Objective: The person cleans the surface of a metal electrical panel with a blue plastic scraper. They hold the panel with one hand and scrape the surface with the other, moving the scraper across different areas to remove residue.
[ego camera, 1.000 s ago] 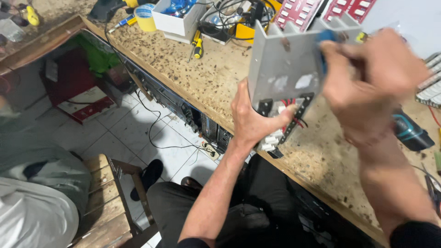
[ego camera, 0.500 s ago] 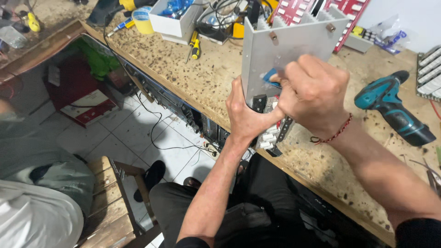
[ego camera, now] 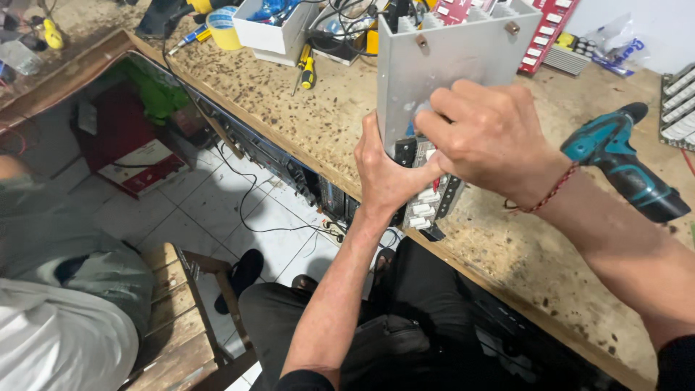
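Note:
A grey metal heat-sink panel (ego camera: 441, 65) with a circuit board (ego camera: 427, 206) at its lower end stands upright at the front edge of the workbench (ego camera: 311, 116). My left hand (ego camera: 387, 177) grips the panel's lower left edge beside the board. My right hand (ego camera: 489, 141) presses against the panel's face with fingers closed around something small and blue that is mostly hidden. A red string bracelet circles my right wrist.
A teal cordless drill (ego camera: 626, 166) lies on the bench to the right. A white box (ego camera: 271, 25), a yellow-handled screwdriver (ego camera: 308, 69), tape and cables crowd the back. A wooden stool (ego camera: 184, 304) and another person's clothing (ego camera: 65, 318) are at lower left.
My right hand has come down from the panel's top right corner to its lower middle face. The panel stays upright in my left hand.

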